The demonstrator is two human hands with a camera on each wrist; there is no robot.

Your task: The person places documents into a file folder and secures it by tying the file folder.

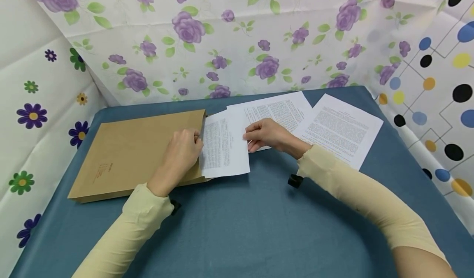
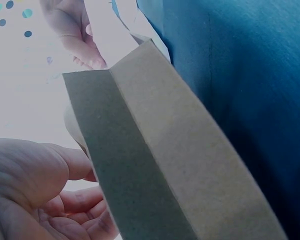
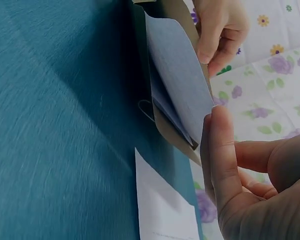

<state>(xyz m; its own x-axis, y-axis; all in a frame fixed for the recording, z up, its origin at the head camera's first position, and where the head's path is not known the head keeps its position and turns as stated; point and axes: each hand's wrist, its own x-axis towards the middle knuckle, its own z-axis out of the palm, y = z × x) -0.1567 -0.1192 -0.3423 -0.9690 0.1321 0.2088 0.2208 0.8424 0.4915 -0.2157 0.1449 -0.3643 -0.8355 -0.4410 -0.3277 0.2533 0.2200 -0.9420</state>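
A large brown paper envelope (image 1: 137,150) lies on the left of the table, its mouth facing right. My left hand (image 1: 180,151) pinches the upper edge of that mouth, lifting it so a gap shows in the right wrist view. A printed sheet (image 1: 226,146) sticks partway out of the envelope, its inner end hidden inside. My right hand (image 1: 267,134) pinches the sheet's outer edge between thumb and fingers. Seen from the right wrist, the sheet (image 3: 177,60) bows upward within the mouth, and more paper (image 3: 166,102) shows beneath it.
Behind my right hand lies a printed page (image 1: 281,109), partly covered by the held sheet. Another page (image 1: 342,130) rests farther right, near my right forearm. A blue cloth (image 1: 237,228) covers the table, and patterned curtains (image 1: 229,35) stand at its back and sides.
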